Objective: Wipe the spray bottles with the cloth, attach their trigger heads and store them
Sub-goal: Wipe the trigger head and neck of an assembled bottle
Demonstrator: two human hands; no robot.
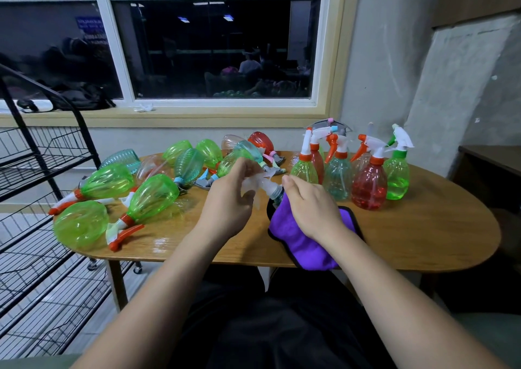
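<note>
My left hand grips a white trigger head above the table's front middle. My right hand holds a purple cloth wrapped round a bottle whose teal neck shows between my hands. The trigger head sits at that neck. Most of this bottle is hidden under the cloth and my right hand. Several spray bottles with heads on stand upright at the right back. Several green, teal and clear bottles lie on their sides at the left.
The oval wooden table stands under a window. A black wire rack is at the left, beside the table. A dark desk edge shows at the far right. Loose trigger heads lie among the fallen bottles.
</note>
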